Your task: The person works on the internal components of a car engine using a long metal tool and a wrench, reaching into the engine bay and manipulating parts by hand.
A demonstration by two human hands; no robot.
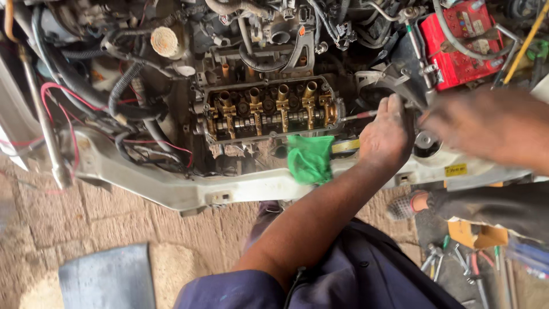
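Greasy fingers (pixel 394 109) of the left hand (pixel 386 140) clench a thin red-handled screwdriver (pixel 359 116) at the right end of the open, gold-capped camshaft bay (pixel 269 111), while the blurred right hand (pixel 486 131), grip unreadable, nears the silver pulley (pixel 426 140); a slip could gouge metal.

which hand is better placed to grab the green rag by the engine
Left, probably: the left hand sits just beside the green rag, while the right hand is farther off and blurred.
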